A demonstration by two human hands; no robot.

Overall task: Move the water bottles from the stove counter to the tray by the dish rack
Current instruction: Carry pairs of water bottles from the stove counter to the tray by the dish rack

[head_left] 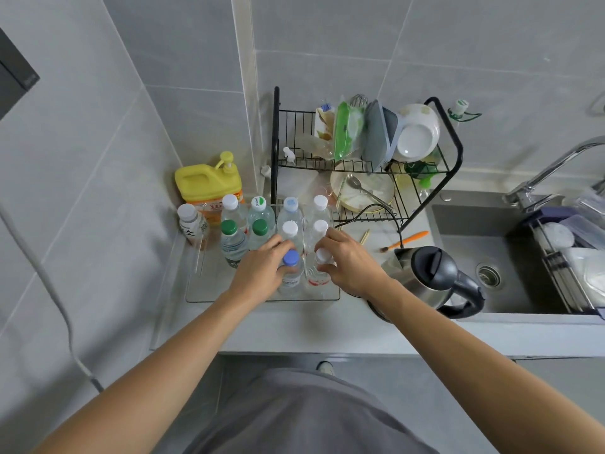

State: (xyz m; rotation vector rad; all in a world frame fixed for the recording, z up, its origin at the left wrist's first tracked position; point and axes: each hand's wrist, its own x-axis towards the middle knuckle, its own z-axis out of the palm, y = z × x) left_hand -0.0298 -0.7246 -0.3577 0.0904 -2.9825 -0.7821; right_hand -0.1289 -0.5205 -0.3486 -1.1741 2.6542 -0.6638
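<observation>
I have my left hand curled round the blue-capped water bottle and my right hand pinching the white-capped water bottle at its neck, both upright in the front row of the clear tray beside the dish rack. I hold them high because the other bottles stand packed close behind, leaving little room lower down.

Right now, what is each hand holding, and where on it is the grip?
The left hand grips the blue-capped bottle around its shoulder, just below the cap. The right hand grips the white-capped bottle at its neck.
</observation>
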